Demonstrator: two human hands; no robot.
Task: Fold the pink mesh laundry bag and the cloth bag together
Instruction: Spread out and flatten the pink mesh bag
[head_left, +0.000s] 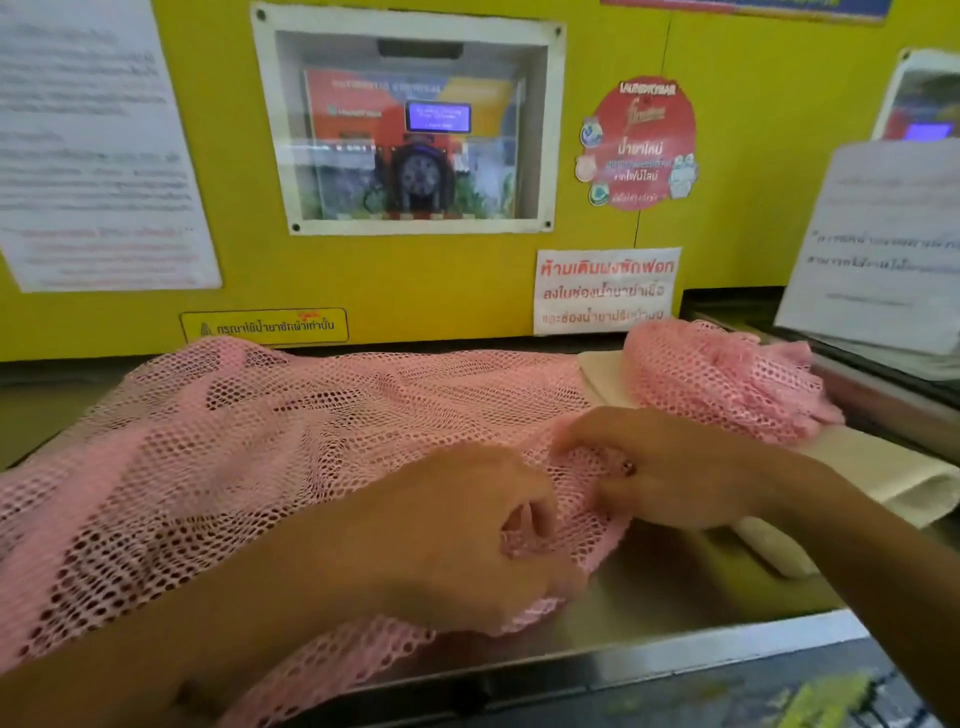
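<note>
On the worktop (649, 597), my left hand (467, 535) and right hand (670, 467) both pinch the pink mesh laundry bag (260, 441), gathering it over the cloth bag (883, 478) beneath to fold together.

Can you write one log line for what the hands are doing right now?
left hand: pinching pink mesh bag | right hand: gripping mesh | cloth bag: underneath
</note>
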